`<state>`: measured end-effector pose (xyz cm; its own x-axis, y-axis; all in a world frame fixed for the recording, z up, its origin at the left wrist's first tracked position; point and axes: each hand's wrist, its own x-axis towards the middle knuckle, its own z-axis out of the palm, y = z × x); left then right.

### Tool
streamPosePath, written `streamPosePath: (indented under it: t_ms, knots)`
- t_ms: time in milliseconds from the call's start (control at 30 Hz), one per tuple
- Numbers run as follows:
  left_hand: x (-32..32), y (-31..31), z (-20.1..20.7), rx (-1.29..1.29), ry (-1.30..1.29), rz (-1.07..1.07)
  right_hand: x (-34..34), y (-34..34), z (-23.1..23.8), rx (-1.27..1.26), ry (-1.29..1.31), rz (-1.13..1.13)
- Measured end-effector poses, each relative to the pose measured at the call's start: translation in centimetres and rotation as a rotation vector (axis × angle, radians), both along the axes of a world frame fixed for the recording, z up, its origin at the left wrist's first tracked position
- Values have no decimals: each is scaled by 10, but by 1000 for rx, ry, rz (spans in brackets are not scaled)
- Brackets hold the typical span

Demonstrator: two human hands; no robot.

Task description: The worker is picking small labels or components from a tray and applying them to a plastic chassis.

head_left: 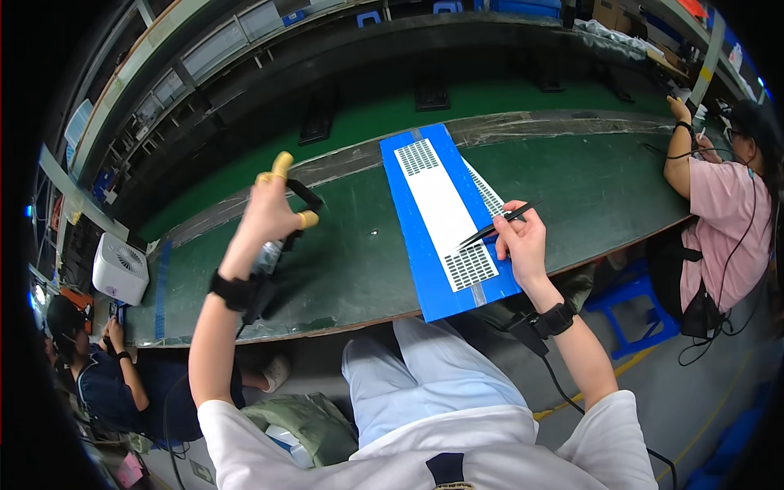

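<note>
My left hand (273, 208) is raised over the left part of the green bench, with yellow finger cots on its fingertips. Its thumb and forefinger are spread apart. Beside that hand is a black bar-shaped piece (304, 196); whether they touch, I cannot tell. My right hand (523, 241) grips black tweezers (478, 236), whose tips point down at a white sheet (437, 200). Groups of small dark rectangles fill the sheet's far and near ends, with a blank middle. Under it lies a blue board (425, 278). Another sheet (485, 189) with dark rectangles sticks out at the board's right.
The green bench (343, 261) curves across the view. A white fan-like box (121, 269) stands at its left end. One person (727, 204) in pink sits at the right, near a blue stool (633, 314); another (106, 367) in dark clothes is at the left.
</note>
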<state>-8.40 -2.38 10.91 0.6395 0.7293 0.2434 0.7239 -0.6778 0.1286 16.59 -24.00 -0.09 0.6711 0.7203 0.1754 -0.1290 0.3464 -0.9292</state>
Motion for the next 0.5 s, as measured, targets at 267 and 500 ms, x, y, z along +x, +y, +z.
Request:
streamPosePath:
  t_ms: [267, 500]
  knots:
    - [-13, -6, -32, -3, 208, 111, -4, 1, 1, -82, -60, 72]
    - [-129, -28, -53, -315, 118, 192, -6, 3, 2, -76, -14, 63]
